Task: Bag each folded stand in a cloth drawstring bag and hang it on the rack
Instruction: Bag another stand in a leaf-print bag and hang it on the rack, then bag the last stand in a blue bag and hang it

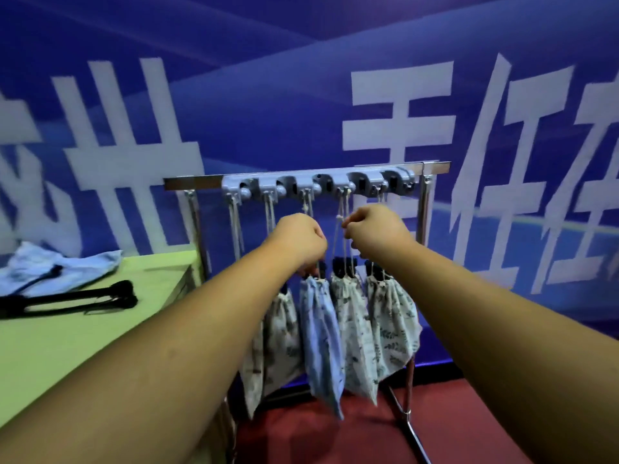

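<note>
Four bagged stands up on the rack (187, 183), hung by cords from its grey hook strip (318, 185): three in cream leaf print, like the printed bag (395, 323) at the right end, plus one blue bag (321, 336) second from the left. Black stand tips poking out of the gathered necks.

Left hand (301, 237) curled into a fist just over the blue bag's neck, fingertips mostly hidden; gripping the gathered top, by the look of it. Right hand (375, 229) closed in a fine pinch on a pale cord (337, 242) dropping from the fourth hook.

Handling, as a judgement: soft, limp cloth round a stiff, rod-like load; light enough to dangle from thin cord, free to swing and knock its neighbours. Best taken at the cord loop or the cinched neck, not by the slack body. Thin cord liable to slip off a short peg if let go early.

Left of the rack, on the green worktop (100, 346): one folded stand (67, 301), bare, beside crumpled blue cloth (67, 267), probably spare bags.

Writing: large white Chinese characters across the blue backdrop (301, 95), cropped and smeared; only 任 safely read. No brand or label visible on bags, rack or stand.
</note>
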Action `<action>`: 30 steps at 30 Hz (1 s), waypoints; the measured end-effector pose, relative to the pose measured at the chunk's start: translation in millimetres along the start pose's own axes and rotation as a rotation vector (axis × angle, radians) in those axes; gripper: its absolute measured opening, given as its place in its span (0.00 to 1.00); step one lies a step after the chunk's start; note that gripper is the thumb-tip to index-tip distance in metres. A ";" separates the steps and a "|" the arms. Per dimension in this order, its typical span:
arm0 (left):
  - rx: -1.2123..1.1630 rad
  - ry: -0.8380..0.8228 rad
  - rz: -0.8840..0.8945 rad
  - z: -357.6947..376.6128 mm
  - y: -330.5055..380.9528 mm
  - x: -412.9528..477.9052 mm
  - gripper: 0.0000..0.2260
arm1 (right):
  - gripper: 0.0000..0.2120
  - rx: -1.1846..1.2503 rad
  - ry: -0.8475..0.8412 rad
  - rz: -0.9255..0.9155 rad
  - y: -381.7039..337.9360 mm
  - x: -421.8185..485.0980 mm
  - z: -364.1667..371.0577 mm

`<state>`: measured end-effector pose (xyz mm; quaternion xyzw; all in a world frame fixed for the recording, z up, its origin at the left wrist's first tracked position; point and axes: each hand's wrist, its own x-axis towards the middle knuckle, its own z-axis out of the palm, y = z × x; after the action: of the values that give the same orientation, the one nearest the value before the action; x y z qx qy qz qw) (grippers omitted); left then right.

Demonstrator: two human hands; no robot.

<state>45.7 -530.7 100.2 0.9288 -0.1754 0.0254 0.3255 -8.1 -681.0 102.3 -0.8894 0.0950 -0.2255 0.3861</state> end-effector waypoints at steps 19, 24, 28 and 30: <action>-0.247 0.205 -0.386 -197.6 -249.7 -176.4 0.06 | 0.11 0.110 -0.451 -0.220 -186.2 -112.5 209.1; -0.259 0.298 -0.410 -224.5 -300.4 -173.9 0.06 | 0.09 0.134 -0.496 -0.218 -201.3 -112.0 267.5; -0.131 0.375 -0.400 -234.7 -337.2 -149.5 0.07 | 0.08 0.166 -0.431 -0.222 -205.8 -101.4 310.7; 0.017 0.400 -0.383 -236.8 -346.4 -137.3 0.09 | 0.09 0.204 -0.417 -0.215 -206.2 -95.2 326.7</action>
<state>51.5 -91.2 58.0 0.9243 0.0711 0.1477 0.3447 62.1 -297.0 25.5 -0.8781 -0.1048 -0.0855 0.4590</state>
